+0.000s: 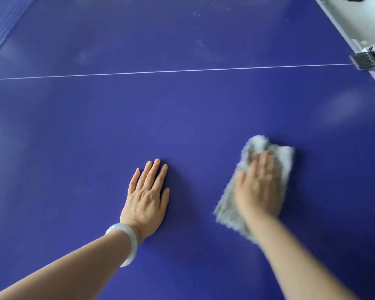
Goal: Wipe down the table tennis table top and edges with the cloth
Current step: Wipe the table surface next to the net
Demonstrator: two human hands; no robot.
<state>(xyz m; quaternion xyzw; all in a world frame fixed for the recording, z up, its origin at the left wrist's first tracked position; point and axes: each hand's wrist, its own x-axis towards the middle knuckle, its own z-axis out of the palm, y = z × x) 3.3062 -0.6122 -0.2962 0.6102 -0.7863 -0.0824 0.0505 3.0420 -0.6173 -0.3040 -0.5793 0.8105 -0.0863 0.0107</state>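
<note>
Blue matte table tennis table top point(182, 118) | grey fluffy cloth point(286, 156) lies right of centre under right hand point(258, 187), fingers flat, pressing | left hand point(147, 195) flat, released, bracing | step: wiping near half | next likely: smudges beyond white line point(160, 71), edges

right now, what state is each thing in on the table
table top, smudged and dusty on the far half
cloth, crumpled, lying on the table top
left hand, flat on the table top, fingers straight
right hand, pressing on the cloth, blurred
bangle, worn on the left wrist
net clamp, fixed at the right edge
</note>
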